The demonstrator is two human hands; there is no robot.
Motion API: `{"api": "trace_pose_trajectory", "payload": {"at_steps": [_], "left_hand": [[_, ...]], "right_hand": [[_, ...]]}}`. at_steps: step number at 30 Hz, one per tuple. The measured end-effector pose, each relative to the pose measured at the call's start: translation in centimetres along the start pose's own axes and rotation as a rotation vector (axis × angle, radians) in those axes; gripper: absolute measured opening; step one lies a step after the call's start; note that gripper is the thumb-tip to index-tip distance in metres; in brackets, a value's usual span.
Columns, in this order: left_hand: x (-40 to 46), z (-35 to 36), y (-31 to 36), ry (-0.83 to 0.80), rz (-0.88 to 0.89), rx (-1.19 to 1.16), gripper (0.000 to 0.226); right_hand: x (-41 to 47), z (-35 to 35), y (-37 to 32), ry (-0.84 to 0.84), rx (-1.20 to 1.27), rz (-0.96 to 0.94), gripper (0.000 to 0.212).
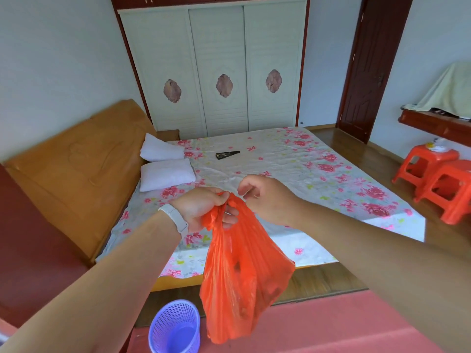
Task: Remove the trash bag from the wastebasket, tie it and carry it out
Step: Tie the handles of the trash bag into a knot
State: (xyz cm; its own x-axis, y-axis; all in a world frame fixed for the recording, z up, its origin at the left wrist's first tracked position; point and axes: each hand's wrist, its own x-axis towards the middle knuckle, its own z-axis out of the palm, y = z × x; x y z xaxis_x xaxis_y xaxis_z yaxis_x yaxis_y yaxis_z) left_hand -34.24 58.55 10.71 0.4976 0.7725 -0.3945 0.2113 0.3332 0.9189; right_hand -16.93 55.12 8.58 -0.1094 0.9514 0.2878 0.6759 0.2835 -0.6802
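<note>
An orange plastic trash bag [242,271] hangs in the air in front of me, with dark shapes showing through its thin wall. My left hand [204,207], with a white band on the wrist, pinches the gathered top of the bag. My right hand [267,197] is just to the right of the bag's top, fingers curled, touching the bag's edge; whether it grips a handle I cannot tell. The purple mesh wastebasket [175,327] stands on the floor below and to the left of the bag, with nothing visible inside.
A bed with a floral sheet [293,174] and two white pillows [167,171] fills the middle of the room. Two orange plastic stools [438,182] stand at the right. A dark wooden door [367,80] is at the far right, beside a white wardrobe [214,72].
</note>
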Motion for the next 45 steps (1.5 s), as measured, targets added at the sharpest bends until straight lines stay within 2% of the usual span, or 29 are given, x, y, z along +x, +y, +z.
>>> {"api": "trace_pose_trajectory", "payload": {"at_steps": [2,4,7,11,18,20,22,24,29,31,33,37,39,42,45], "left_hand": [[0.2,0.2,0.2,0.012,-0.003,0.014,0.027],[0.1,0.4,0.5,0.005,0.003,0.008,0.027],[-0.1,0.5,1.0,0.013,0.014,-0.007,0.029],[-0.7,0.2,1.5,0.006,0.023,-0.012,0.028],[-0.7,0.2,1.1,0.011,0.021,-0.062,0.029],[-0.7,0.3,0.8,0.006,0.01,-0.068,0.032],[-0.7,0.4,0.4,-0.023,0.003,-0.067,0.034],[-0.7,0.4,0.0,-0.059,0.005,-0.067,0.034],[-0.6,-0.7,-0.9,-0.113,0.059,-0.154,0.026],[-0.7,-1.1,-1.7,-0.176,0.053,-0.167,0.024],[-0.6,-1.4,-2.4,-0.206,0.04,-0.076,0.024],[-0.5,-2.2,-2.7,-0.077,0.007,0.343,0.018],[-0.5,-2.4,-2.6,0.003,-0.013,0.435,0.016],[-0.5,-2.6,-2.5,0.094,-0.015,0.374,0.017],[-0.2,-2.6,-2.8,0.146,0.0,0.152,0.016]], "right_hand": [[-1.3,0.3,0.7,0.079,-0.07,-0.141,0.022],[-2.0,1.2,1.0,0.098,-0.088,-0.197,0.02],[-1.9,2.4,0.7,0.165,-0.047,-0.174,0.015],[-1.1,2.6,0.2,0.262,0.128,-0.093,0.012],[-0.3,2.2,-1.0,0.166,0.297,0.07,0.01],[-0.3,2.6,-1.4,0.157,0.201,0.078,0.003],[-0.1,2.9,-1.8,0.142,0.036,0.069,0.008],[0.1,3.2,-1.9,0.129,-0.009,0.124,0.012],[0.7,2.4,-2.5,0.132,0.449,0.432,0.022],[0.9,1.5,-2.9,0.108,0.457,0.462,0.021],[1.1,1.0,-3.2,0.047,0.379,0.447,0.021],[1.1,0.5,-3.3,-0.105,0.216,0.403,0.024],[1.1,0.2,-3.1,-0.193,0.161,0.418,0.024],[1.2,-0.1,-2.4,-0.216,0.227,0.451,0.026],[0.8,-0.1,-1.3,-0.185,0.468,0.536,0.03]]}}
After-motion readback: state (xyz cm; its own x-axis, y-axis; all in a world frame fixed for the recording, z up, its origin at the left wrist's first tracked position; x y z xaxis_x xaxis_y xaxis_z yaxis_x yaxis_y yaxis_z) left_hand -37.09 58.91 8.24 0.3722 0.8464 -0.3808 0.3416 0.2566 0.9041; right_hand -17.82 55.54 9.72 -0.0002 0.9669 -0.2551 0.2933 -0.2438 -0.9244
